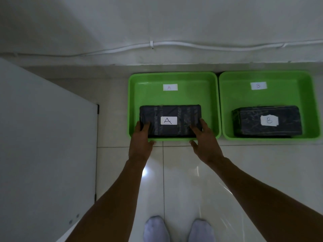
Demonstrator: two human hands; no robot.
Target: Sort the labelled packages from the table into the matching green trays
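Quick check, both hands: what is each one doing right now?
Left hand: gripping the left end of the A package.
Right hand: gripping its right end.

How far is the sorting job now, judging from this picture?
Done: package B lies in tray B. In hand: left hand and right hand grip package A, low inside tray A; release remains. The table shows no packages, though only partly visible.

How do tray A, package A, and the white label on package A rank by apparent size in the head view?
1. Tray A, largest.
2. Package A, fitting inside it.
3. White label, smallest.
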